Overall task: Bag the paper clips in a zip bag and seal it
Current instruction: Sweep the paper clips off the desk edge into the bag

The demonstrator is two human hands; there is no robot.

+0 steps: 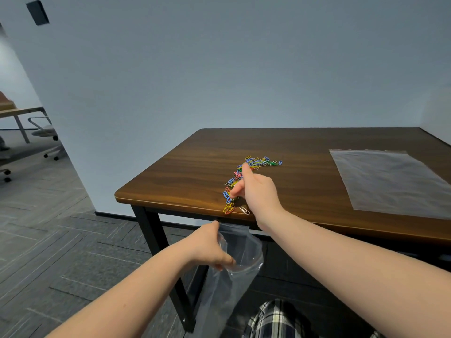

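Wooden table (317, 152) — right hand (256, 191), fingers spread, on paper clips (258, 162); left hand (210, 247) pinches zip bag (234, 276).

Glowing softly and evenly, dim and cool overall; glinting faintly off the table (185, 164); bending straight lines at wide-angle edges; blurring slightly at far left.

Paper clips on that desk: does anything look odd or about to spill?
Mostly tidy. A few paper clips lie right at the table edge, above the zip bag the left hand holds open below.
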